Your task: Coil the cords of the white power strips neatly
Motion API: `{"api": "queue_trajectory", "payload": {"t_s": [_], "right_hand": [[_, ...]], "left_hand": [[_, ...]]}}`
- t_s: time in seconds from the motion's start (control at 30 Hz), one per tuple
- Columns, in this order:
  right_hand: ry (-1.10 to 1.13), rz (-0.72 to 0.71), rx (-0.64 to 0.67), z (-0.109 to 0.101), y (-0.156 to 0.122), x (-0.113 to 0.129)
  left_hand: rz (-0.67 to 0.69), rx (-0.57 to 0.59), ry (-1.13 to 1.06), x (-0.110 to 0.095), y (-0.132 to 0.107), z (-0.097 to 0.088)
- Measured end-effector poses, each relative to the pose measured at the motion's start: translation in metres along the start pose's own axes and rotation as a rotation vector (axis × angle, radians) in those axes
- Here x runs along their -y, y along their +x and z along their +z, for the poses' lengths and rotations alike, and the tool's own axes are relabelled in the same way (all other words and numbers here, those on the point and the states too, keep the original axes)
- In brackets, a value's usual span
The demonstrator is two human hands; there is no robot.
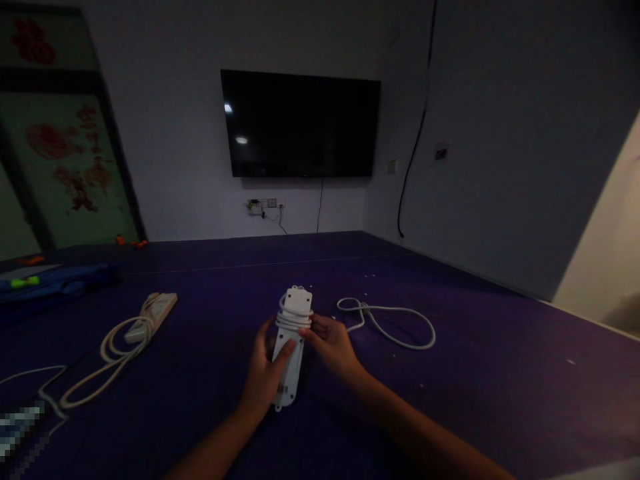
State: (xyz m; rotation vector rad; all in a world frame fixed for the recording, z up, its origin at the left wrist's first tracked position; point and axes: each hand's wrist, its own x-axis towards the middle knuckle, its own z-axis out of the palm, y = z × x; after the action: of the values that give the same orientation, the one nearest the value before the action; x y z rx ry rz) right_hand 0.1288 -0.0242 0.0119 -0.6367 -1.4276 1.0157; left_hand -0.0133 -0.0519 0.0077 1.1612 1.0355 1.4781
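Note:
A white power strip (pixel 295 303) is held back side up over the dark purple floor (pixel 500 373). My left hand (pixel 264 375) grips its lower half, thumb across the back. Its white cord (pixel 293 319) is wound in a few turns around the upper part of the strip. My right hand (pixel 330 341) pinches the cord at the strip's right edge. The rest of the cord (pixel 395 327) trails right in a loose loop on the floor.
A second power strip (pixel 156 310) with a cream cord (pixel 107 353) lies at left. A blue object (pixel 55 283) sits at the far left. A dark wall-mounted TV (pixel 300 123) and wall outlets (pixel 265 205) are ahead; a black cable (pixel 417 127) hangs on the right wall.

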Motion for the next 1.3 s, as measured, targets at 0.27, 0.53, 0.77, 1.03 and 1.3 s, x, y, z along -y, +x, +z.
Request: {"api": "queue_trajectory", "payload": {"t_s": [0.27,0.53,0.77,1.03,1.3], "right_hand": [[-0.025,-0.034,0.007,0.0,-0.001,0.0],[-0.099,-0.032,0.034,-0.003,0.0,-0.003],[-0.227,-0.036,0.113,-0.01,0.003,0.006],[-0.158,-0.062,0.072,-0.008,0.002,0.002],[-0.109,-0.048,0.077,-0.008,0.001,0.001]], "left_hand": [[0.014,-0.008,0.062,-0.004,0.001,-0.001],[0.04,0.021,0.117,0.002,0.004,-0.004],[0.04,0.016,0.123,0.001,0.003,-0.004],[0.057,0.07,0.111,-0.007,0.003,-0.006],[0.063,0.048,0.081,-0.004,0.006,-0.005]]}}
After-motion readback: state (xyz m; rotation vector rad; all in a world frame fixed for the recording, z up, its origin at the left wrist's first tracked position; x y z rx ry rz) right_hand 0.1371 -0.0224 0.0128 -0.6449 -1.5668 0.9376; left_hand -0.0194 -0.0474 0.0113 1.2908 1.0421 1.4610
